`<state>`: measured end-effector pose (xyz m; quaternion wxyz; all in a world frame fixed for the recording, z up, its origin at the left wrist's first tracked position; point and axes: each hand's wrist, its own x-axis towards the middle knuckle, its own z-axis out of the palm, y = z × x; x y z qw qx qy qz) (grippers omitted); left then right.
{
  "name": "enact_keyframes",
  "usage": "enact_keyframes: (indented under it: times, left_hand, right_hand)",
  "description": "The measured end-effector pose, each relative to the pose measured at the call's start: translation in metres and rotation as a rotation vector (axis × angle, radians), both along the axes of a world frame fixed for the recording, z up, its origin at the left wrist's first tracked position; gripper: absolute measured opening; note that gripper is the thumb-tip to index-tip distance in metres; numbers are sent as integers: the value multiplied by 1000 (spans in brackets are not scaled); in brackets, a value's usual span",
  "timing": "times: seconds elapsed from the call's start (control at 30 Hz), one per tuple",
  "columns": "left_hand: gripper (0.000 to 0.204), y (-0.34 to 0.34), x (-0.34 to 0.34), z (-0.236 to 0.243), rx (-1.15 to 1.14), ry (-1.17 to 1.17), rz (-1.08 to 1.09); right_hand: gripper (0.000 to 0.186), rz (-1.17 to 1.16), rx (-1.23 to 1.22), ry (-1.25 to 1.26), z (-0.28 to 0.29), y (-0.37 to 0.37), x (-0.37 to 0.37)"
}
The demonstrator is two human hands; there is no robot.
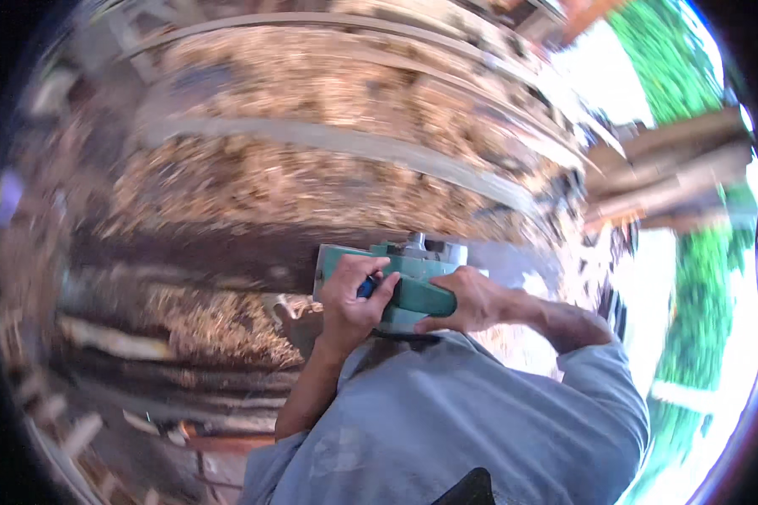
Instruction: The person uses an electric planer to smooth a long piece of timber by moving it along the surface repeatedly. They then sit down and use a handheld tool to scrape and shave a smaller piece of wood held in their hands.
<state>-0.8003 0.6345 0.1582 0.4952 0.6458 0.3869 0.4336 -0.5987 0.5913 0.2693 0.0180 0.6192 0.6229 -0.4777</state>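
Observation:
A green electric planer [413, 288] sits on a dark wooden board [202, 257], close in front of my body. My left hand [355, 290] is closed around the front of the planer, where a bit of dark blue shows between thumb and fingers. Around the green rear handle wraps my right hand [470, 300]. The planer's underside and its contact with the wood are hidden. To the right of the tool the board's surface looks pale with glare.
Wood shavings [269, 177] lie thick beyond the board and on its near left side. A long grey plank [337, 139] crosses the shavings, with more strips farther back. Stacked boards [665, 168] stand at the right, before green foliage [699, 311]. Much is motion-blurred.

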Motion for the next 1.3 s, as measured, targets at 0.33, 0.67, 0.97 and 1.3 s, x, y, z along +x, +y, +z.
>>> enact_keyframes:
  times: [0.33,0.67,0.97,1.3]
  left_hand:
    - [36,-64,160,2,22,-161,-374]
    - [36,26,7,-10,-69,-163,-33]
    - [33,68,-56,-27,59,-156,157]
    - [34,74,-54,-25,8,-156,21]
  right_hand:
    - [46,-229,34,-171,10,-124,136]
    - [48,-133,-87,-70,5,10,-17]
    - [37,-233,-31,55,-27,45,-73]
    - [39,-386,7,-27,-17,42,-80]
